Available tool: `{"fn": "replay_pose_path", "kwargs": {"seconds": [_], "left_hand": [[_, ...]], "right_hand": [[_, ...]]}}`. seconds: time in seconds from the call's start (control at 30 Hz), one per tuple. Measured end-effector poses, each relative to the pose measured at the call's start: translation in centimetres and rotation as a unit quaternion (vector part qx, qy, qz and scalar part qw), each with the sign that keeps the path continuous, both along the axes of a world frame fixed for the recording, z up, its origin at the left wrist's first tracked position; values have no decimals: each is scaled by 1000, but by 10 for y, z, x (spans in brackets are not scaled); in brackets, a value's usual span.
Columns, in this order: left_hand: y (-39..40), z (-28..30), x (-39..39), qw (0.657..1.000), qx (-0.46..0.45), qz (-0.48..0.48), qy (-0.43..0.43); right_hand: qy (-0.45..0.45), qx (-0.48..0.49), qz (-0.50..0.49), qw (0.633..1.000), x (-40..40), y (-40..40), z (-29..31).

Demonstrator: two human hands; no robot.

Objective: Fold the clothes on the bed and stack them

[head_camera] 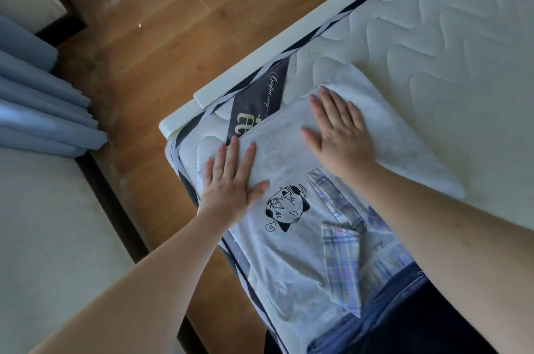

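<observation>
Both hands lay flat with fingers straight, grasping nothing: the left hand (pixel 231 180) and right hand (pixel 339 134) pressed the grey T-shirt (pixel 289 252) at the mattress (pixel 448 50) corner, its long axis running from 5 to 11 o'clock.

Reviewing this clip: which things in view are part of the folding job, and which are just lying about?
Part of the job:
grey T-shirt with cartoon print, under both flat hands: left hand, right hand
white towel
plaid shirt
denim garment

Just around:
mattress
blue curtains
wooden floor
</observation>
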State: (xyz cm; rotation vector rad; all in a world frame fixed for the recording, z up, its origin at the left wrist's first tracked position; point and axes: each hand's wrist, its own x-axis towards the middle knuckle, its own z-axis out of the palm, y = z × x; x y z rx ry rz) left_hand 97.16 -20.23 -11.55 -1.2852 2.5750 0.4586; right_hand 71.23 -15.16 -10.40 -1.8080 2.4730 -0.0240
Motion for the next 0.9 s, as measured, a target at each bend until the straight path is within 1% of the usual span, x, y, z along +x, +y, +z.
{"fn": "replay_pose_path", "kwargs": {"seconds": [0.13,0.2,0.27,0.33,0.5,0.67,0.8,0.83,0.9], "left_hand": [[-4,1,-1,1000,29,3,-10],[-5,2,-2,999,41,-1,-19],[-7,2,-3,998,49,-4,-27],[-8,2,-3,998,58,-5,-31],[-11,-2,-3,997,66,-8,-43],[-11,0,-3,997,57,-14,-54],[-15,4,-9,995,56,-10,-86],[-14,9,-12,993,58,-10,-100],[-6,27,-16,991,63,3,-118]], "right_hand": [[7,17,4,1000,-5,-4,0],[5,21,-41,999,-8,-7,1],[-20,13,-117,993,-15,-12,0],[-45,11,-152,987,-21,-16,-1],[-61,18,-127,990,-26,-17,-8],[-86,57,-88,991,-27,-8,2],[-98,64,-28,993,-17,37,22],[-101,70,-23,992,-17,50,31],[-108,72,-51,990,-10,81,53]]}}
